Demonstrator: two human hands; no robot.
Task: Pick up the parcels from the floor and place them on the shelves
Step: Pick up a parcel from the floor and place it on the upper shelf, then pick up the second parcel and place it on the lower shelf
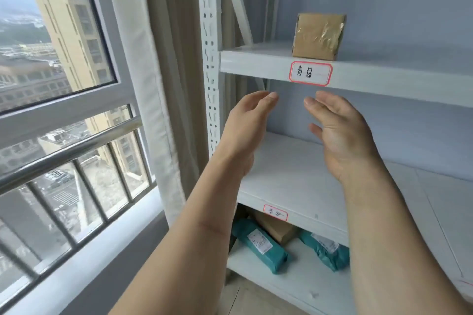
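Note:
A brown taped cardboard parcel (318,36) stands upright on the upper shelf (256,64) of a white metal rack, just above a red-edged handwritten label (310,73). Below that shelf's front edge my left hand (247,125) and my right hand (340,130) are raised, palms facing each other, fingers apart, holding nothing. On the lowest shelf in view lie two teal mailer bags (258,245) (325,249) and a brown box (277,229) between them.
The middle shelf (289,186) carries a small red-edged label (275,215). The rack's perforated upright (210,59) stands to the left of my hands. A curtain (158,84), a window and a steel railing (69,153) fill the left side.

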